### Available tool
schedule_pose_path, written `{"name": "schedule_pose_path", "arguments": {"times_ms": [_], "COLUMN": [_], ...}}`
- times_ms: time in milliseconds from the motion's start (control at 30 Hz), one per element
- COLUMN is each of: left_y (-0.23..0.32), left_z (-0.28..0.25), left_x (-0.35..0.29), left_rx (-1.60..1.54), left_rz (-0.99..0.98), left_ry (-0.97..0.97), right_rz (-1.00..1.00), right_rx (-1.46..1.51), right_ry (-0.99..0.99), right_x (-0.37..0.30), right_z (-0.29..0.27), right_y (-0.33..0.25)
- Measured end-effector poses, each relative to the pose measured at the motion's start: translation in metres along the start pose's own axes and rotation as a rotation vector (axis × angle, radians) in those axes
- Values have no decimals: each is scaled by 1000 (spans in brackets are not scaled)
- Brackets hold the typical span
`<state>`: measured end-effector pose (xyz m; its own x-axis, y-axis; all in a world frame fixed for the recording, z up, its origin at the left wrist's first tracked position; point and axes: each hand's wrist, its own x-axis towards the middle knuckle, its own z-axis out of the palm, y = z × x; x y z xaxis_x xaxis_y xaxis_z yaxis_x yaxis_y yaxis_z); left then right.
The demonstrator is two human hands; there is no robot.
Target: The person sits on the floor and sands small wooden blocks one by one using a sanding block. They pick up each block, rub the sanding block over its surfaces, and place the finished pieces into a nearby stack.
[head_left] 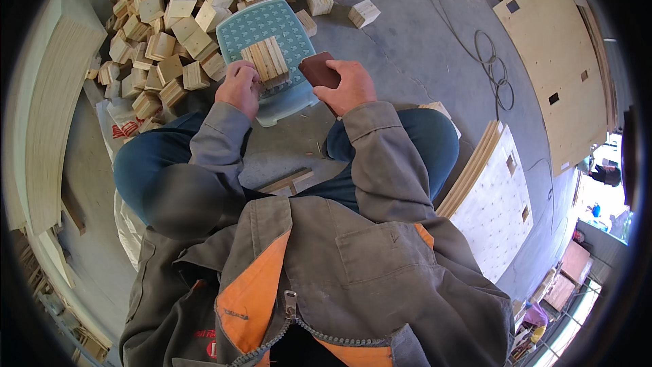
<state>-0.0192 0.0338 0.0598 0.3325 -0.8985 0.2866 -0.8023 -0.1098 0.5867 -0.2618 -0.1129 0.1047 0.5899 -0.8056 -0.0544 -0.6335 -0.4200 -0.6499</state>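
Observation:
A layered plywood block [269, 58] rests on the pale green plastic stool [261, 22] between my knees. My left hand [239, 88] grips the block at its near left side, the fingers bent against it. In my right hand [350, 86] is a flat reddish-brown sanding block [318, 70], held between thumb and fingers over the stool's right edge. A small gap separates it from the plywood block. Part of the left fingers is hidden behind the hand.
A large heap of plywood blocks [170, 44] lies beyond and left of the stool, with a few loose blocks [364, 13] to its right. Stacked plywood sheets [492, 204] lie at my right. A cable [499, 71] coils on the floor. Tall layered boards [51, 109] stand at left.

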Motion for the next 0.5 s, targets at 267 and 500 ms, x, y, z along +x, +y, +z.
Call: {"name": "schedule_pose_path", "arguments": {"times_ms": [267,500], "left_y": [-1,-9], "left_z": [-1,-5], "left_x": [5,7], "left_rx": [2,-39], "left_rz": [-53,-75], "left_ry": [-32,-79], "right_rz": [5,8], "right_rx": [-5,-10], "right_ry": [6,-10], "right_x": [-1,0], "right_z": [1,0], "right_y": [2,-2]}}
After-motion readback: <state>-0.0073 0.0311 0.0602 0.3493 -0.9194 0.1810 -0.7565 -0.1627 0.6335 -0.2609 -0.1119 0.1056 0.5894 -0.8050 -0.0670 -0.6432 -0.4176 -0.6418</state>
